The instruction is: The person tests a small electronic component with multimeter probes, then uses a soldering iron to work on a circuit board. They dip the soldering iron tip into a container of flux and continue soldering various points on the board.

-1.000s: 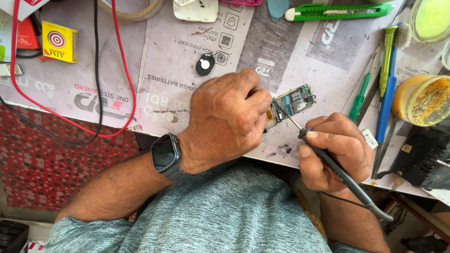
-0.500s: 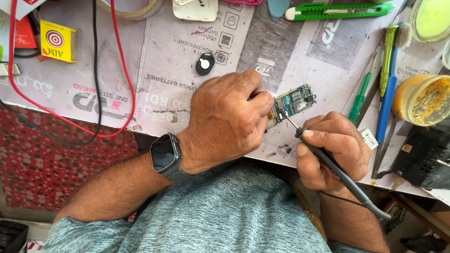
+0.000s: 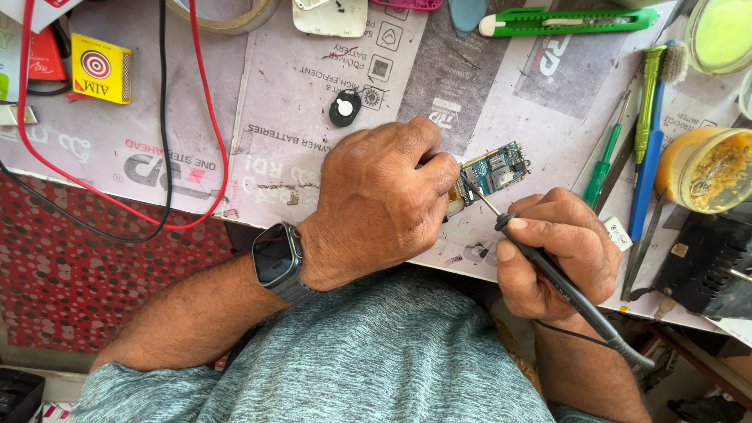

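Observation:
My left hand (image 3: 380, 200) is closed over one end of a small green circuit board (image 3: 495, 169) and pins it to the cardboard-covered bench. A dark smartwatch (image 3: 276, 259) sits on that wrist. My right hand (image 3: 558, 256) grips a black soldering iron (image 3: 572, 292) like a pen. Its thin metal tip touches the board's left part, close to my left fingertips. The iron's cord trails down past my right wrist.
A small black round part (image 3: 345, 107) lies above my left hand. Green and blue screwdrivers (image 3: 646, 133) and tweezers lie to the right, by a yellow tub of paste (image 3: 709, 170). A green utility knife (image 3: 568, 21), a yellow box (image 3: 100, 69) and red and black wires (image 3: 168, 157) are farther off.
The iron's tip has shifted slightly left along the board, toward my left fingers. My left hand stays in place on the board.

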